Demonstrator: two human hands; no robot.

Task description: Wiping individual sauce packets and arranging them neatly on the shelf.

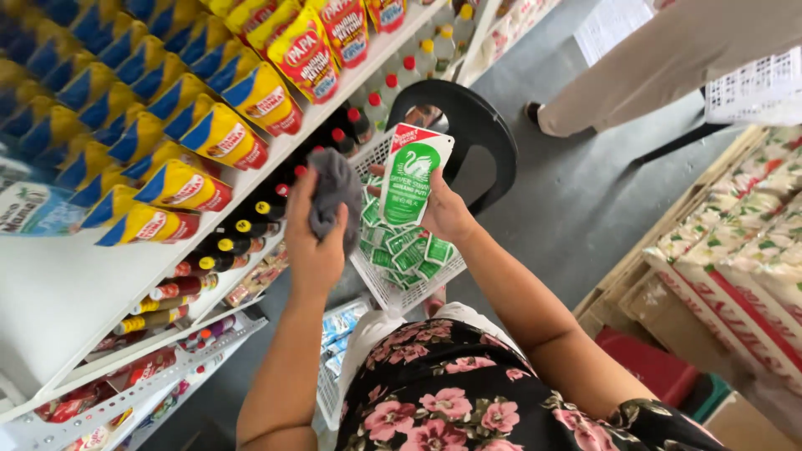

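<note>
Grey crumpled cloth sat gripped in the left hand, while the right hand clasped a green-and-white flat sachet above a white plastic basket of matching sachets.

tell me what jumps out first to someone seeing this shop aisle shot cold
At centre, the right hand holds up a green and white pouch over a white basket of similar packs, while the left hand grips a grey cloth beside it. On the left, white shelves carry rows of yellow and blue pouches above dark bottles.
</note>
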